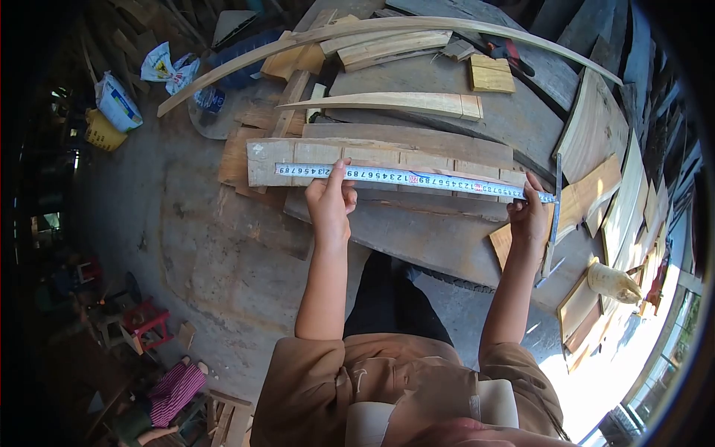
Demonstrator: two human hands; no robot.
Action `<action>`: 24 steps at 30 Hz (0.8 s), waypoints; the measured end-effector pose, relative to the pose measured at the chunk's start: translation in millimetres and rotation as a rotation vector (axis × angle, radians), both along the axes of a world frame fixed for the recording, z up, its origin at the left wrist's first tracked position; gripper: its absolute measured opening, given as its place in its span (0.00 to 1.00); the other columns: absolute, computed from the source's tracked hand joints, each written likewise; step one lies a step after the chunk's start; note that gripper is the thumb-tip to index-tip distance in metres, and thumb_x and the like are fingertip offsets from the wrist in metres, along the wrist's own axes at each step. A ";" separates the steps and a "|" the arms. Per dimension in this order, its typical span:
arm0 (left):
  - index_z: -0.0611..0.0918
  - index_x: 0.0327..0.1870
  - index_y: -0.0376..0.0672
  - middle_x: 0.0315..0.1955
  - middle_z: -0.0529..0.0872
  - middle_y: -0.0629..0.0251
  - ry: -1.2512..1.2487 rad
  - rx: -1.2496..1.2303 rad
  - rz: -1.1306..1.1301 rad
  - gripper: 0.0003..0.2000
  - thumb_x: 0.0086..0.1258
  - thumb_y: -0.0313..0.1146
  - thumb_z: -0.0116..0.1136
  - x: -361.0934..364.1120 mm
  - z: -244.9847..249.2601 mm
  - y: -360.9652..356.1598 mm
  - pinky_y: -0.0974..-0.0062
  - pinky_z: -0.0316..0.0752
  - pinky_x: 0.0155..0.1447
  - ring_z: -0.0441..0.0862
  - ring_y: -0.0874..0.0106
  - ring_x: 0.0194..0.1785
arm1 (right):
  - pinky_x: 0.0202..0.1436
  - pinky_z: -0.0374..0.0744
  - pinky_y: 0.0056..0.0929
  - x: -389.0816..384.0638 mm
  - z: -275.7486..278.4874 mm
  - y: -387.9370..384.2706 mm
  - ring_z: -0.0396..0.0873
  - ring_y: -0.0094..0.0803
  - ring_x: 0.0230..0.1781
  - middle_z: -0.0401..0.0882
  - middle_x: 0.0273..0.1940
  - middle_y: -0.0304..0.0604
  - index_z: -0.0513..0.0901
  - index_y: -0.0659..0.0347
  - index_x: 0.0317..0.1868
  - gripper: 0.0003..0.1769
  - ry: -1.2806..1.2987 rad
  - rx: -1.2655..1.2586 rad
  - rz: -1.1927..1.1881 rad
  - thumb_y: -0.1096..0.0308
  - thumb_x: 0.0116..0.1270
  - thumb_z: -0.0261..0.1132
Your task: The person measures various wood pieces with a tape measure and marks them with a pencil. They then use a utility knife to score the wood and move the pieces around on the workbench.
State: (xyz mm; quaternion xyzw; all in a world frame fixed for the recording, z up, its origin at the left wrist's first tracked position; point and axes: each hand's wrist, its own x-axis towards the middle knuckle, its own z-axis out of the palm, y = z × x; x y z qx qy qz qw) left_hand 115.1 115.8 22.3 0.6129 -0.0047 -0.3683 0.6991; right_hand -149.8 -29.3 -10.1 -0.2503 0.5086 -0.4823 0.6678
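Observation:
A white and blue measuring tape (387,176), with black digits and some red marks, stretches along the face of a pale wooden board (261,158). Pencil-like lines cross the board. My left hand (331,200) pinches the tape left of its middle, thumb on top and fingers curled at the board's near edge. Near the tape's right end, my right hand (529,214) is closed on it, fingers partly hidden. Just beyond my right hand, a metal square (557,216) lies close to the tape's end.
A long curved wooden strip (402,24) arches across the far side. A tapered wood piece (402,103), a yellowish block (491,74) and red-black pliers (514,56) lie behind the board. To the right are planks (596,119) and a pale container (612,281). Another person's striped clothing (177,391) shows lower left.

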 end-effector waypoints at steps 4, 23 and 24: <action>0.80 0.36 0.34 0.20 0.75 0.68 -0.018 -0.003 0.006 0.12 0.64 0.35 0.54 0.6 -1.0 -1.4 0.88 0.53 0.15 0.68 0.83 0.13 | 0.20 0.64 0.17 2.0 2.9 0.8 0.65 0.20 0.19 0.69 0.28 0.37 0.70 0.66 0.52 0.18 0.003 0.000 -0.003 0.74 0.60 0.55; 0.80 0.32 0.31 0.18 0.77 0.66 -0.116 0.076 0.087 0.09 0.61 0.31 0.55 -3.2 -0.8 -11.4 0.85 0.57 0.17 0.69 0.81 0.13 | 0.22 0.66 0.18 0.7 2.5 -0.6 0.66 0.20 0.19 0.70 0.29 0.38 0.70 0.66 0.52 0.18 -0.002 -0.009 0.014 0.74 0.60 0.54; 0.80 0.32 0.31 0.17 0.77 0.66 -0.116 0.076 0.089 0.09 0.61 0.31 0.55 -3.1 -0.9 -11.7 0.85 0.57 0.18 0.69 0.81 0.14 | 0.22 0.66 0.17 0.5 2.1 -0.9 0.66 0.20 0.19 0.70 0.29 0.38 0.69 0.66 0.52 0.18 -0.005 -0.007 0.010 0.74 0.60 0.54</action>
